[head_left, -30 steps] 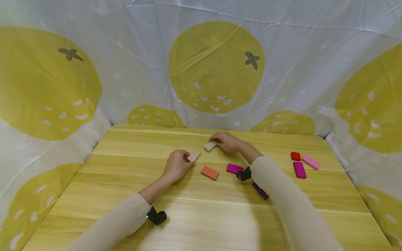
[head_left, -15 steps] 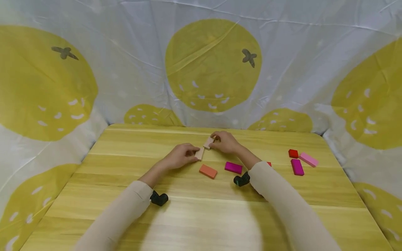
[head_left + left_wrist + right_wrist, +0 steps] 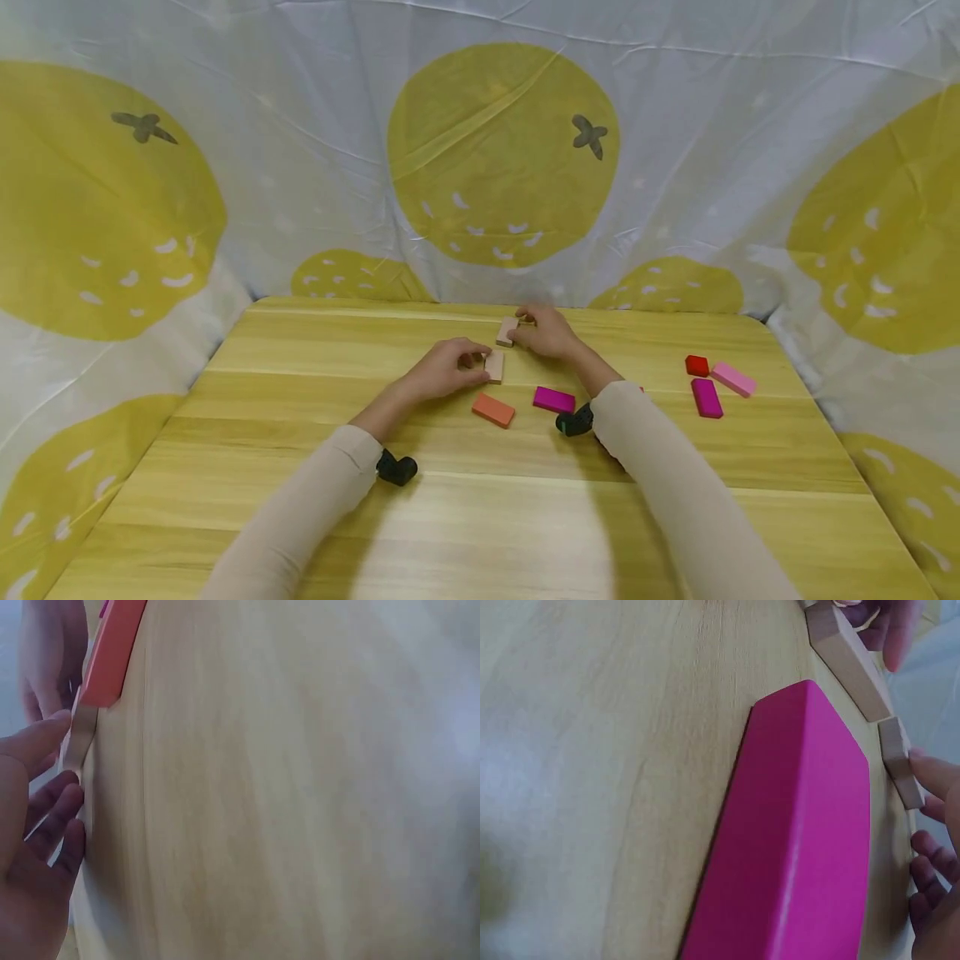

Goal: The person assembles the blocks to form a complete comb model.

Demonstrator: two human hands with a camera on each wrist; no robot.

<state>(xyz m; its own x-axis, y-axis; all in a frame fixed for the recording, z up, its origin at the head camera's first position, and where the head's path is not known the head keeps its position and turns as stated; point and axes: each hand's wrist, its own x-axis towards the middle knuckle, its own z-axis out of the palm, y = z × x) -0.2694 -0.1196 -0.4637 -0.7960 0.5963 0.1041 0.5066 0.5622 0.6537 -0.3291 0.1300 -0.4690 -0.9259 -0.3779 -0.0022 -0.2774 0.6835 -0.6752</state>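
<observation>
My left hand point(image 3: 448, 368) pinches a pale, unpainted wooden block point(image 3: 495, 367) between thumb and fingertips at its left side. Just beyond it, my right hand point(image 3: 550, 332) holds a second pale wooden block point(image 3: 506, 332) by its right side. The two blocks lie flat, nearly end to end, pointing away from me. In the right wrist view the left hand's block point(image 3: 847, 664) and the right hand's block point(image 3: 900, 761) have their ends close together. Nearer to me lie an orange block point(image 3: 493, 410) and a magenta block point(image 3: 554, 399).
At the right of the wooden table point(image 3: 480, 533) lie a small red block point(image 3: 697, 365), a pink block point(image 3: 733, 379) and another magenta block point(image 3: 707, 398). A bit of red shows behind the right sleeve point(image 3: 652, 442). A patterned cloth point(image 3: 330, 167) hangs behind the table.
The left hand has moved right with its block, turning it from a slant to point away from me. The right hand has turned its block likewise and shifted it slightly farther off.
</observation>
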